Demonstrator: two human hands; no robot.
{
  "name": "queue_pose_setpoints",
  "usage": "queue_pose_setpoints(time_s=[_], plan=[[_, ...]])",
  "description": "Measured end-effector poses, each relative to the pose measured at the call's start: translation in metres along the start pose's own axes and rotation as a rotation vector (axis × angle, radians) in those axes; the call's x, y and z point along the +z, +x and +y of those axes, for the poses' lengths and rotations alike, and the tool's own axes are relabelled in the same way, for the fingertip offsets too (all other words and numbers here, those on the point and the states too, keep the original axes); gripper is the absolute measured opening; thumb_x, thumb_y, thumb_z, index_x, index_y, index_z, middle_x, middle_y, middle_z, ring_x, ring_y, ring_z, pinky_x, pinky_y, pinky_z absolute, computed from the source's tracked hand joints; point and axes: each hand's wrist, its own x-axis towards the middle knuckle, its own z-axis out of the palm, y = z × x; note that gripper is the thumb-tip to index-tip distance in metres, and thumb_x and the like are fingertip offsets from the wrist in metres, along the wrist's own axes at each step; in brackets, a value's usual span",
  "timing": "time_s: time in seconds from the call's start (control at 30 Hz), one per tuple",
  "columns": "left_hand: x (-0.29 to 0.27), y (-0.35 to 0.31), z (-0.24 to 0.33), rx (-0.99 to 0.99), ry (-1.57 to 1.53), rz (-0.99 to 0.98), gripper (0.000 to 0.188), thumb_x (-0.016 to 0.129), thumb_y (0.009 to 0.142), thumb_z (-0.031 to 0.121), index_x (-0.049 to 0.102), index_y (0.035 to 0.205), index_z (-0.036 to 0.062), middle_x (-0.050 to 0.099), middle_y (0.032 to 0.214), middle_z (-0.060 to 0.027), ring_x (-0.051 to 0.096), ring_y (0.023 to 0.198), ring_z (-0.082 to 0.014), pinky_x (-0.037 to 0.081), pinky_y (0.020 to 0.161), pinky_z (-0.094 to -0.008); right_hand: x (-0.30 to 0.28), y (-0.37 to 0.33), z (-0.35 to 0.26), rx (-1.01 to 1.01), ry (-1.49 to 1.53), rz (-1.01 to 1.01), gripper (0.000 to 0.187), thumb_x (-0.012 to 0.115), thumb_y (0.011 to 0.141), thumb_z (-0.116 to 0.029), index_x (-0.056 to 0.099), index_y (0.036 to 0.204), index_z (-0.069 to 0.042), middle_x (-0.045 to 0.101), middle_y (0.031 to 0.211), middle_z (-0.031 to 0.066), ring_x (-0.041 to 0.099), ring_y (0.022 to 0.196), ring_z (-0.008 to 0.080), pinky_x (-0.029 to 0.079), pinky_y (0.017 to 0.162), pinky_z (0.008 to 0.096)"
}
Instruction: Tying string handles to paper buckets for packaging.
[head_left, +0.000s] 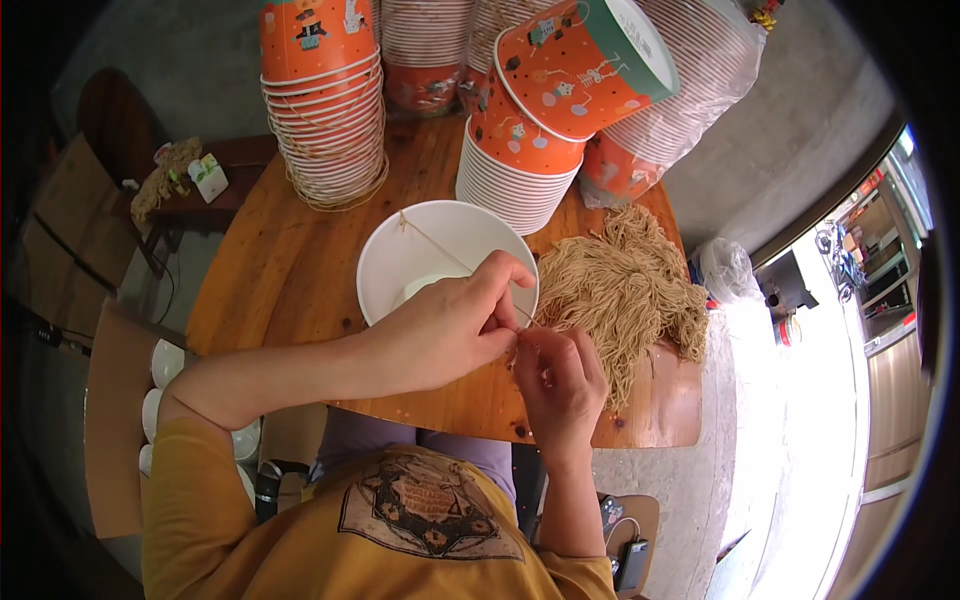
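Note:
A white-lined paper bucket (385, 262) sits on the wooden table in front of me, its mouth toward me. A thin tan cord (436, 244) passes through its far left rim and stretches across the opening to my fingers. My left hand (455, 320) reaches over the near side of the bucket, thumb and forefinger pinched on the cord. Just beside it, at the bucket's near right, my right hand (563, 375) is closed with its fingertips on the cord's end. The two hands nearly touch. A loose heap of cut tan cords (625, 285) lies to the right.
Orange patterned buckets with cord handles stand stacked (325, 130) at the far left of the table (270, 285). Another stack (515, 180) carries a tilted bucket (575, 75). Plastic-wrapped stacks (680, 90) are behind. A cardboard box (112, 430) holding white buckets is at lower left.

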Motion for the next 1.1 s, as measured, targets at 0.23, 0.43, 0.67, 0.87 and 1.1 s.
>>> queue_pose_setpoints(time_s=[0.23,0.43,0.67,0.87,1.1], plan=[[0.007,0.002,-0.013,0.151,-0.027,-0.017,0.041,0.061,0.085,0.001,0.038,0.119,0.0054,0.061,0.082,-0.0101,0.064,0.076,-0.0259,0.051,0.067,-0.0378,0.006,-0.005,0.001,0.251,0.331,-0.043,0.014,0.067,0.081,0.003,0.060,0.089,-0.006,0.049,0.065,-0.0007,0.047,0.056,0.0079,0.039,0.051,0.0239],[0.005,0.003,-0.012,0.123,-0.020,-0.028,0.032,0.059,0.087,0.002,0.041,0.114,0.0037,0.060,0.084,-0.0106,0.063,0.076,-0.0266,0.050,0.069,-0.0374,0.008,-0.010,0.005,0.552,0.812,-0.006,0.007,0.060,0.088,0.002,0.058,0.088,-0.004,0.052,0.074,-0.0059,0.042,0.065,0.0011,0.035,0.058,0.0179],[0.002,0.000,-0.012,0.148,0.178,-0.026,0.010,0.058,0.088,0.007,0.053,0.094,0.0024,0.058,0.094,-0.0111,0.060,0.087,-0.0279,0.049,0.076,-0.0378,0.011,-0.015,0.013,0.505,0.819,-0.011,0.008,0.058,0.088,0.004,0.056,0.089,-0.004,0.052,0.079,-0.0041,0.043,0.068,0.0020,0.036,0.061,0.0175],[0.001,0.001,-0.014,0.126,0.127,0.003,0.008,0.058,0.088,0.005,0.058,0.095,0.0041,0.054,0.093,-0.0066,0.057,0.076,-0.0190,0.048,0.068,-0.0312,0.011,-0.021,0.018,0.525,0.772,0.007,0.009,0.061,0.087,0.002,0.056,0.091,-0.003,0.053,0.080,-0.0024,0.045,0.068,0.0028,0.038,0.061,0.0184],[-0.001,0.001,-0.010,0.071,0.086,-0.030,0.008,0.058,0.087,0.007,0.054,0.091,0.0017,0.057,0.095,-0.0102,0.060,0.089,-0.0272,0.050,0.077,-0.0369,0.000,-0.008,0.001,0.266,0.317,-0.100,0.021,0.072,0.081,-0.002,0.060,0.098,-0.004,0.057,0.076,0.0026,0.049,0.061,0.0096,0.043,0.056,0.0244]])
